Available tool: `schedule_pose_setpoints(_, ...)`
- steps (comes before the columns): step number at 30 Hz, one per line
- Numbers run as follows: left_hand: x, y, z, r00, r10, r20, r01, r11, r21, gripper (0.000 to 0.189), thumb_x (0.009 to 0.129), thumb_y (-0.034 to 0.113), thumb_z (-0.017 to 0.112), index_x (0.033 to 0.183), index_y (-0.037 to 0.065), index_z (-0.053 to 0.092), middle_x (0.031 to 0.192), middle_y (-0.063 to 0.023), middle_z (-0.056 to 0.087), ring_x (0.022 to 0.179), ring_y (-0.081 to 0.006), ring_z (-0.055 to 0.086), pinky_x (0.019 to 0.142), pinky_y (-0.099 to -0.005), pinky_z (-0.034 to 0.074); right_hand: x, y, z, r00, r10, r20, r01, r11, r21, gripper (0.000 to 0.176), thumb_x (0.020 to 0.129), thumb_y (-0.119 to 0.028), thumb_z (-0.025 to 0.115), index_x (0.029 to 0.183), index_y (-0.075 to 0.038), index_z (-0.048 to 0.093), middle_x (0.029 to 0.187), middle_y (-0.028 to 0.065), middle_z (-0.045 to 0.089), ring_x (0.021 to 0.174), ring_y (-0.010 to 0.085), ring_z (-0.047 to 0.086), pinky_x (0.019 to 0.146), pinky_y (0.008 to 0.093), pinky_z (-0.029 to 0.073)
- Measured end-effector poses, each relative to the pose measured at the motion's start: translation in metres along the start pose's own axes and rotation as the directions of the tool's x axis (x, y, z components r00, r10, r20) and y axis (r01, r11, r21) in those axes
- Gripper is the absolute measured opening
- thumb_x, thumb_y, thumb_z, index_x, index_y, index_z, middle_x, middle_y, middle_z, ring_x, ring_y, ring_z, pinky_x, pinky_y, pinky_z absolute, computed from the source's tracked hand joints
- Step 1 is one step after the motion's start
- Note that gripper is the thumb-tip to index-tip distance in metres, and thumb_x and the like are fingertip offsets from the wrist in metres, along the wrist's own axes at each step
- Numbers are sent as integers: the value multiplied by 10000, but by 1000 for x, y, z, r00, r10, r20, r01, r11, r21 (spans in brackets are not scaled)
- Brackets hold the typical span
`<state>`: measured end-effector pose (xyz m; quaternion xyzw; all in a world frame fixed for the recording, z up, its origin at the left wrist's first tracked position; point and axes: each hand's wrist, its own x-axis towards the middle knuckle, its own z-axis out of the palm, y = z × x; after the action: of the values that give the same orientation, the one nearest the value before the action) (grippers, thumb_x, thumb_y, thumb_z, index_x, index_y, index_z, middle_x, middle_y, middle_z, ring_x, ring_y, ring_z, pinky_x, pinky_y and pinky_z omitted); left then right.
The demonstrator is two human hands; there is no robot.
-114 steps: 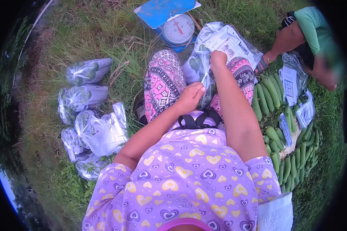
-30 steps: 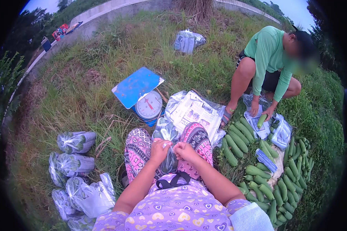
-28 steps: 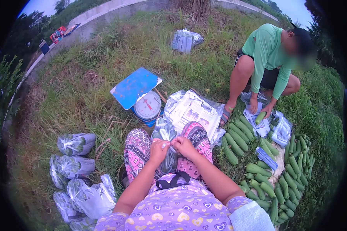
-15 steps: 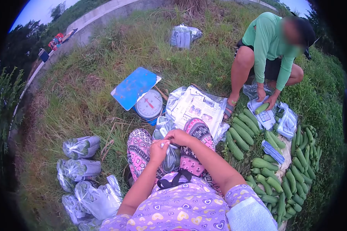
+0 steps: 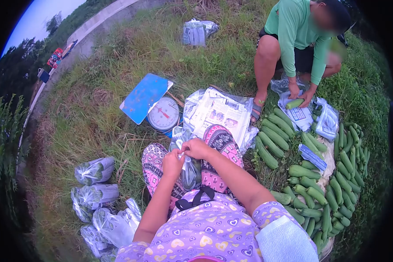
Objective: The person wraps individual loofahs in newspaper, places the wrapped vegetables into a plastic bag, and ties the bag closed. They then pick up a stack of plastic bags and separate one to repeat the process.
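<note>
Between my knees stands a clear plastic bag [image 5: 191, 174] with dark green contents. My left hand [image 5: 174, 162] and my right hand [image 5: 195, 149] meet at its gathered top, fingers pinched together on the plastic. Just beyond them lies another stretch of clear plastic [image 5: 179, 134]. A stack of newspaper sheets [image 5: 225, 115] on plastic lies past my right knee. The dial scale [image 5: 163, 114] with a tilted blue pan [image 5: 146, 98] stands beyond my left knee.
Packed bags [image 5: 94, 170] lie on the grass at left, another bundle [image 5: 196, 32] farther up. Long green vegetables [image 5: 336, 187] are heaped at right. A squatting person in a green top [image 5: 288, 39] holds one vegetable [image 5: 294, 103] over newspaper. A concrete edge [image 5: 91, 28] runs along the upper left.
The whole view has shifted slightly. My hands have moved a little up off the bag's body, still together at its top. The other person's vegetable has been lowered and turned slightly on the newspaper.
</note>
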<state>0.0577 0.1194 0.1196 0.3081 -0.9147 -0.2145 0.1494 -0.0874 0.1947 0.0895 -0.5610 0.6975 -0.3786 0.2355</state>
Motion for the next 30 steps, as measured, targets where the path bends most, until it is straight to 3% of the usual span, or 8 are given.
schedule_pose_setpoints(5, 17, 15, -17, 967, -90, 240, 52, 985, 162, 230, 696, 166, 704, 865, 27, 633, 797, -211, 649, 773, -378, 633, 707, -455, 494, 0, 1, -2, 1000, 27, 16, -27, 999, 28, 187, 691, -172, 645, 859, -95, 673, 793, 100, 674, 737, 267, 650, 679, 370, 503)
schedule_pose_setpoints(8, 21, 9, -1, 984, -48, 172, 11, 978, 211, 208, 695, 158, 690, 830, 25, 607, 791, -208, 642, 764, -382, 627, 697, -473, 487, 0, 2, 0, 999, 41, 7, -41, 999, 26, 199, 681, -174, 642, 861, -92, 673, 789, 100, 675, 728, 266, 651, 673, 366, 504)
schedule_pose_setpoints(12, 20, 3, 12, 979, 194, 60, -202, 948, 246, 186, 715, 144, 656, 830, 42, 551, 766, -176, 626, 679, -375, 613, 635, -467, 490, 1, 8, -1, 998, 68, 10, -68, 996, 49, 187, 691, -173, 630, 851, -86, 670, 785, 103, 674, 719, 266, 650, 667, 362, 502)
schedule_pose_setpoints(16, 15, -8, 22, 976, 210, -57, -189, 949, 253, 153, 734, 136, 629, 801, 78, 504, 729, -142, 626, 682, -339, 630, 591, -456, 485, 4, 11, -3, 998, 63, 6, -64, 991, 115, 159, 745, -132, 595, 875, -58, 649, 745, 104, 660, 656, 228, 632, 629, 338, 491)
schedule_pose_setpoints(20, 9, -19, 30, 949, 257, -180, -229, 959, 165, 186, 732, 110, 592, 885, 90, 488, 682, -108, 613, 593, -313, 620, 527, -420, 495, 10, 13, -3, 984, 89, 155, -121, 970, 211, 341, 817, -46, 528, 1148, -73, 605, 716, 46, 606, 577, 98, 547, 558, 261, 453)
schedule_pose_setpoints(21, 8, -19, 32, 954, 231, -189, -199, 964, 173, 178, 730, 110, 588, 882, 92, 497, 683, -102, 615, 602, -306, 626, 529, -418, 497, 11, 14, -2, 962, 151, 226, -218, 924, 313, 307, 830, -34, 510, 1121, -46, 607, 742, 20, 598, 570, 91, 530, 555, 243, 448)
schedule_pose_setpoints(25, 6, -20, 28, 953, 238, -186, -219, 969, 118, 143, 748, 109, 566, 884, 93, 522, 710, -98, 629, 634, -292, 641, 554, -407, 509, 14, 13, -10, 934, 163, 317, -262, 917, 302, 228, 832, -26, 520, 1034, -32, 624, 721, -11, 567, 564, 71, 497, 532, 231, 421)
schedule_pose_setpoints(30, 6, -23, 32, 946, 280, -166, -274, 960, 56, 227, 748, 109, 572, 975, 104, 561, 764, -108, 637, 670, -300, 643, 592, -408, 515, 33, 1, -30, 842, 161, 514, -229, 971, 71, 203, 826, -38, 560, 1016, -31, 631, 697, -24, 555, 549, 65, 471, 510, 241, 405)
